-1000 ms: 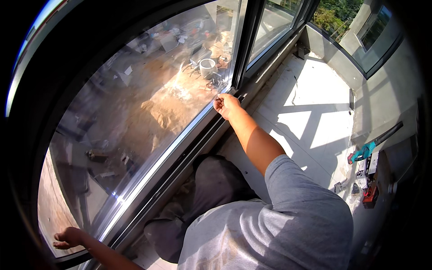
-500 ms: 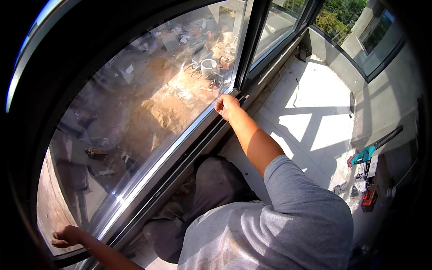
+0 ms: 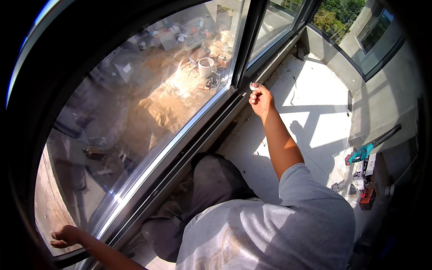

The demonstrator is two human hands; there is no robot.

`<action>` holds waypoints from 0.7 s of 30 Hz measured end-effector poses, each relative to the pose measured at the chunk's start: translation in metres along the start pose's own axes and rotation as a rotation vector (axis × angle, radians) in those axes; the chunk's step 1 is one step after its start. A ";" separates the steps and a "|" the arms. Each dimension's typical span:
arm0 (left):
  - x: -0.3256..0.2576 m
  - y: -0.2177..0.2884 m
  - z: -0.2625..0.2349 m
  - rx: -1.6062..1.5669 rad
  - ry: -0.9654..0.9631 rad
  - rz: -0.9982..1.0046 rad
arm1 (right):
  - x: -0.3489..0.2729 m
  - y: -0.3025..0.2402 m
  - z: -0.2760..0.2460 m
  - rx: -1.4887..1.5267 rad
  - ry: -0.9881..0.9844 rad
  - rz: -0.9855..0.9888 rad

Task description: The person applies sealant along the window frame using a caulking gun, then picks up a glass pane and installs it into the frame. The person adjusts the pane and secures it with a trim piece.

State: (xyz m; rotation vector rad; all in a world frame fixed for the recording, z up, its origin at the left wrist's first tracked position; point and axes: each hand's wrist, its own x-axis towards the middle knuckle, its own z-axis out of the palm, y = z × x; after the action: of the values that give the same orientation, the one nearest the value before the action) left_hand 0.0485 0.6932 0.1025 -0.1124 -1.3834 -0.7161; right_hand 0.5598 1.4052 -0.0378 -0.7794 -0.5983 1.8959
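Note:
My right hand is raised beside the upright window post, over the inner edge of the sill. Its thumb and fingers pinch a small whitish piece, too small to name exactly. Below and left of that hand runs the dark window frame with its shiny metal track, along the large glass pane. At the lower left, my left hand is by the near end of the pane, with its fingers loosely bent and apart. Nothing shows in it.
Across the pale tiled floor fall sunlight and shadows. At right lie a teal blower with a black nozzle and a red and black tool or battery. Beyond the glass, far below, are sand, debris and a round white tub.
My right hand has lifted off the window track and moved right, past the post. The whitish piece now shows between its fingers. My left hand has stayed put.

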 end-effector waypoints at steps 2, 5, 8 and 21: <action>0.002 -0.006 -0.003 0.078 -0.008 0.034 | -0.010 0.009 -0.052 -0.637 0.226 0.010; -0.009 0.011 0.011 0.013 -0.012 -0.193 | -0.006 0.043 -0.186 -0.933 0.522 -0.023; -0.003 -0.068 0.008 0.348 -0.034 0.152 | -0.023 0.091 -0.186 -0.973 0.556 -0.008; 0.003 0.031 -0.016 0.176 -0.266 0.042 | -0.084 0.220 0.022 -0.632 0.287 0.385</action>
State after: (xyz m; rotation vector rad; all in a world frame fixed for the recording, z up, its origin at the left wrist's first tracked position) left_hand 0.0784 0.7090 0.1126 -0.1000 -1.6871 -0.5553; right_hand 0.4407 1.2364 -0.1532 -1.6415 -0.9285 1.8872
